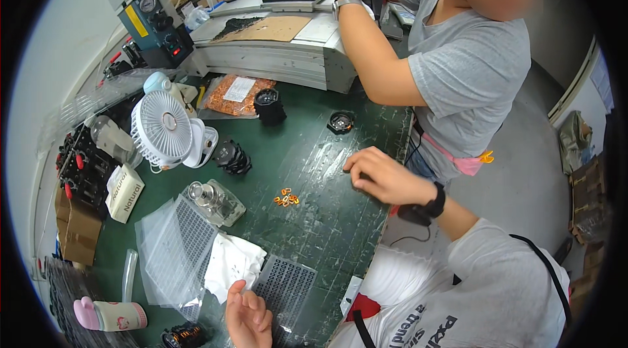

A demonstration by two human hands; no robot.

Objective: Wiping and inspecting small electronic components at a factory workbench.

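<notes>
My left hand (249, 318) is low in the view with its fingers half curled and apart; nothing shows in it. Beside it lie a crumpled white cloth or tissue (234, 263) and a clear sheet (286, 282) with rows of small black pieces. Farther right, my right hand (383, 176), with a black band at the wrist, hovers over the table's right edge. Its fingers are loosely bent, thumb apart, and no object shows in them. Just beyond it sits a round black part (340, 122). A small heap of orange rings (286, 197) lies left of that hand.
A glass dispenser bottle (216, 203), more clear sheets (173, 250), black cylindrical parts (269, 106), a white fan (163, 127) and a bag of orange pieces (237, 95) stand on the green table (307, 158). A co-worker (458, 67) handles something black at the far bench (261, 53).
</notes>
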